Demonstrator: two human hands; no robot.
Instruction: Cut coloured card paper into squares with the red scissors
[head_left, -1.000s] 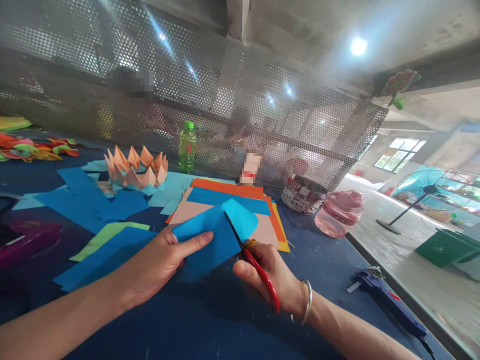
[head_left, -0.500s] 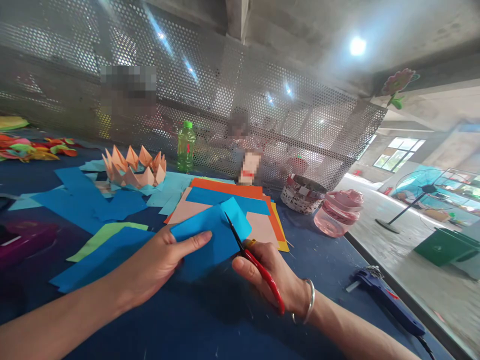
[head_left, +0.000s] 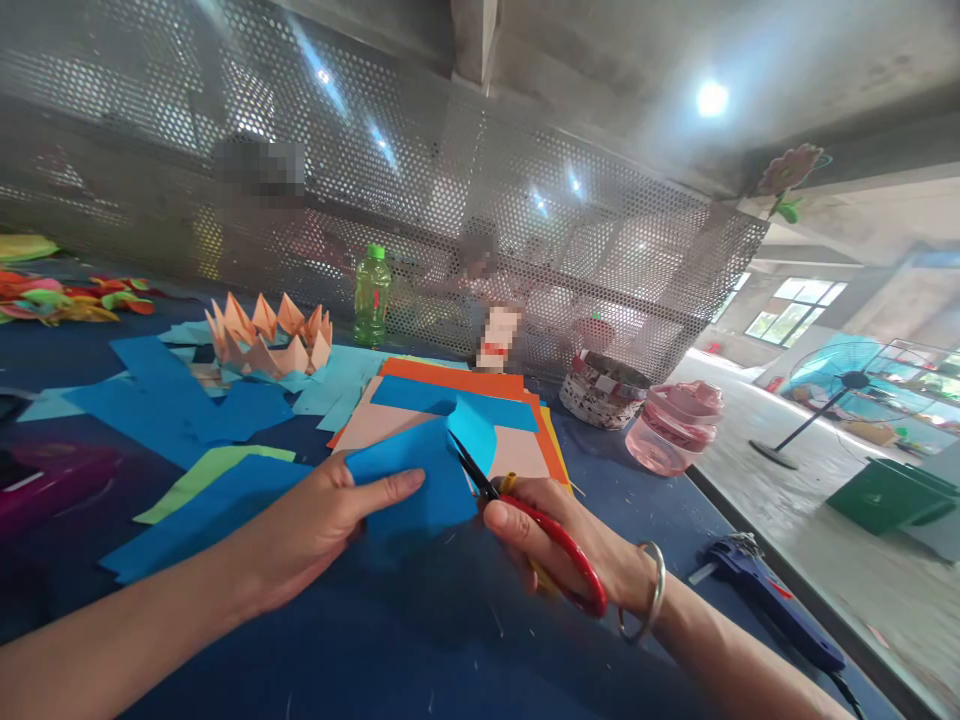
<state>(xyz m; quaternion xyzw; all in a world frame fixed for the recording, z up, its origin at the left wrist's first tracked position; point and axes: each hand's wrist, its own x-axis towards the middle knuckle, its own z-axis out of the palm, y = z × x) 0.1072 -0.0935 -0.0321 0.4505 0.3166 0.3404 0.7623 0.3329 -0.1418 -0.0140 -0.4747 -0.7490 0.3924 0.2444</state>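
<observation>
My left hand [head_left: 319, 525] pinches a blue sheet of paper [head_left: 420, 480] by its left edge, thumb on top, holding it just above the dark blue table [head_left: 420, 640]. My right hand [head_left: 559, 540] grips red-handled scissors [head_left: 525, 515]. Their dark blades are partly spread and sit in the paper's upper right edge. To the right of the blades a lighter blue flap [head_left: 474, 432] curls upward. A metal bangle [head_left: 649, 590] circles my right wrist.
A stack of orange, blue, pink and yellow sheets [head_left: 465, 405] lies behind the hands. Blue and green paper pieces [head_left: 195, 440] lie at left, near a folded peach paper crown [head_left: 270, 335]. A green bottle [head_left: 373, 295], a woven basket [head_left: 604, 385], a pink jar [head_left: 679, 425] and a blue glue gun [head_left: 780, 600] stand around.
The scissor handles have spread and my right hand has shifted slightly right and down. The cut flap has shrunk and curled further. My left hand has barely moved.
</observation>
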